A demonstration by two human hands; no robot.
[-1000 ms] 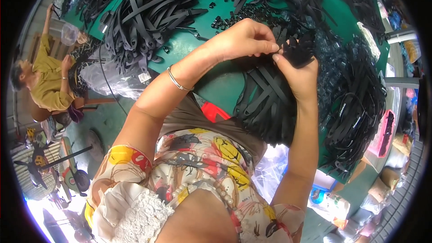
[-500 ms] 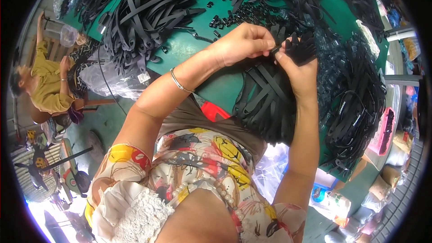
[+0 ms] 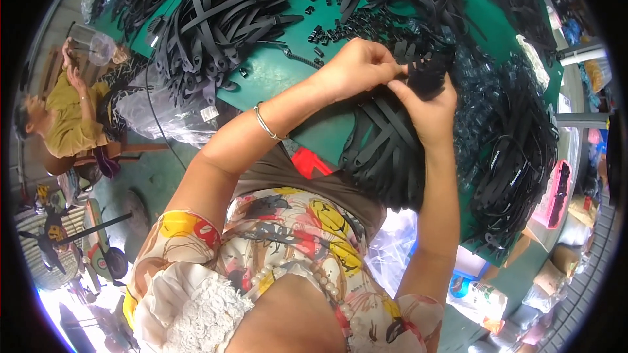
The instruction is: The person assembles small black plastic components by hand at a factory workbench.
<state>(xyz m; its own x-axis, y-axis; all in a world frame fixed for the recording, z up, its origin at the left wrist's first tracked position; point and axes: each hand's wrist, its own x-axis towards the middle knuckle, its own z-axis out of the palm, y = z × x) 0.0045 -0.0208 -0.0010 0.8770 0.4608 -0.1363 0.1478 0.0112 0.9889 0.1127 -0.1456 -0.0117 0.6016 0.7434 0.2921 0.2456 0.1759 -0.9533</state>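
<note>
Change: barely any since the earlier pictures; both hands kept together over the same bundle, left fingers shifted slightly along its top.
Left hand [image 3: 353, 68]: closed, fingertips pinching the upper end of the black strap bundle [image 3: 428, 75], a thin metal bangle [image 3: 267, 124] around the wrist.
Right hand [image 3: 428, 108]: clasped around the bundle from below, thumb pressed against the straps, touching the left fingertips.
Strap bundle: held in the air above the near middle of the green table [image 3: 275, 68], loose ends fanned out upward.
Hanging straps [image 3: 383, 157]: draped over the near edge of the table, just beneath both hands, crossing one another.
Left pile [image 3: 216, 23]: large tangled heap of black straps toward the far left corner of the table, well apart from the hands.
Small black pieces [image 3: 340, 26]: scattered along the middle of the table, between the left pile and the far heap.
Right pile [image 3: 517, 157]: dense mass of black straps along the right edge, some in clear bags.
Red object [image 3: 311, 160]: at the near edge, under the left forearm; kind cannot be told.
Other person [image 3: 62, 114]: seated beyond the left edge, in a yellow top, hands raised, apart from the table.
</note>
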